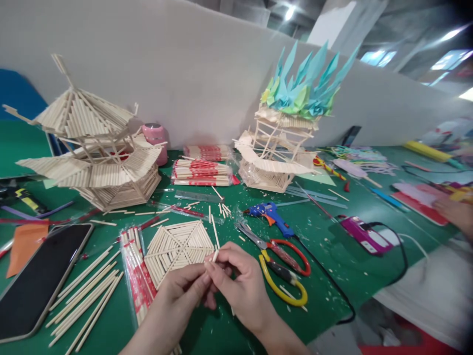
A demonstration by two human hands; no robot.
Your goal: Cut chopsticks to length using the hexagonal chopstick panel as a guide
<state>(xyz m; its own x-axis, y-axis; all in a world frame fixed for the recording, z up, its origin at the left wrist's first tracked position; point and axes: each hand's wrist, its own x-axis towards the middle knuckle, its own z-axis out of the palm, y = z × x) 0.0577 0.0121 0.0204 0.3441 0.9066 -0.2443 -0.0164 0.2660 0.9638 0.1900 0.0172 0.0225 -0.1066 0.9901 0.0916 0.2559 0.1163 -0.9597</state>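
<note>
My right hand point(238, 281) pinches a thin pale wooden stick point(215, 231) that points up and away between thumb and fingers. Fingertip to fingertip with it, my left hand point(186, 291) is closed on the lower part of the stick, partly hidden behind the fingers. Just beyond both hands, a flat polygonal panel of wooden sticks point(179, 246) lies on the table. A clear and red packet of sticks point(136, 276) rests by my left wrist, with loose wooden sticks point(86, 296) fanned out farther left.
Scissors point(281, 266) and a blue glue gun point(271, 214) lie right of my hands. A phone point(44, 281) is at left. Two stick-built pavilions point(111, 182) point(273, 162) stand behind, with stick packs point(201, 172) between. A purple device point(365, 234) and another person's hand point(456, 209) are at right.
</note>
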